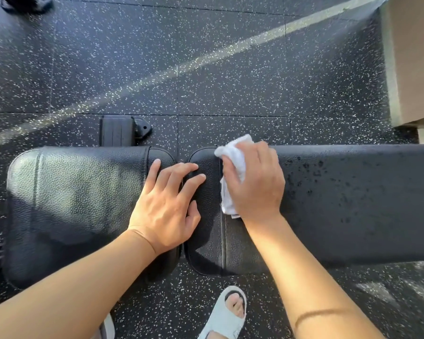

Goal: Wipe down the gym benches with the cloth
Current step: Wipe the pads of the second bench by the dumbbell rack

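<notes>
**A:** What does the head view show?

**B:** A person bends over a black padded gym bench made of two pads set end to end: a seat pad (78, 204) on the left and a long back pad (353, 204) on the right, with a narrow gap between them. The right hand (255, 182) presses a bunched white cloth (233, 155) onto the back pad at its left end, near the far edge; its fingers are curled round the cloth. The left hand (167, 206) lies flat across the gap, fingers (181, 174) straight and slightly spread, holding nothing.

**A:** How far along does the wiping appear to be?

**B:** Early to middle, as a judgement. The back pad right of the cloth carries many dark droplets or wet spots, thickest near the hand and thinning toward the right end, so that stretch looks sprayed but not yet wiped. The seat pad shows a dull, even sheen with no droplets; whether it has been wiped or never wetted cannot be told.

**A:** What is left?

**B:** Probably the whole speckled length of the back pad, its near edge, and any other benches, none of which is in view.

**A:** Surroundings?

**B:** Speckled rubber floor (230, 69), a bench foot (123, 130) behind the seat pad, and a sandalled foot (228, 311) near the lower edge.
</notes>
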The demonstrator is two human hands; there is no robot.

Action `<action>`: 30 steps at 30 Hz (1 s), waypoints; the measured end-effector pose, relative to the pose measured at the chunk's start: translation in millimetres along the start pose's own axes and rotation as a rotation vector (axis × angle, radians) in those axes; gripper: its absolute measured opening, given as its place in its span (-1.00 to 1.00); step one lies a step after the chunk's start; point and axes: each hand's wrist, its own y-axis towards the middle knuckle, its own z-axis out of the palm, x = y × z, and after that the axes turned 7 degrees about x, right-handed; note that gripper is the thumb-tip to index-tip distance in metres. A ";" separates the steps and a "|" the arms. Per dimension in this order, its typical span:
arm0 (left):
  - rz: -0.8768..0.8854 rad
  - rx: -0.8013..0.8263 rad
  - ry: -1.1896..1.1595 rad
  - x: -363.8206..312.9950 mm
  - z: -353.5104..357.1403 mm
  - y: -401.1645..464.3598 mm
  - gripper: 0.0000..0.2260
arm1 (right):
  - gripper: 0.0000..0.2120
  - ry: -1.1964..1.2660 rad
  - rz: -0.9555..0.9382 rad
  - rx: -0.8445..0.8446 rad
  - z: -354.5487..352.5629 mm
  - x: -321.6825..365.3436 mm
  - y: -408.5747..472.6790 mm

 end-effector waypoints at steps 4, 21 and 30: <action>-0.006 0.003 0.017 -0.4 -1.2 0.7 -0.52 | -0.72 0.032 0.028 -0.007 9.2 8.1 42.0; -0.019 -0.009 -0.003 -5.7 -5.0 -0.5 -0.53 | -0.73 -0.015 -0.137 0.149 -34.3 -63.0 -48.5; -0.037 -0.007 -0.075 -0.7 -8.1 -2.0 -0.48 | -0.68 -0.017 0.014 0.094 -6.8 33.1 -28.9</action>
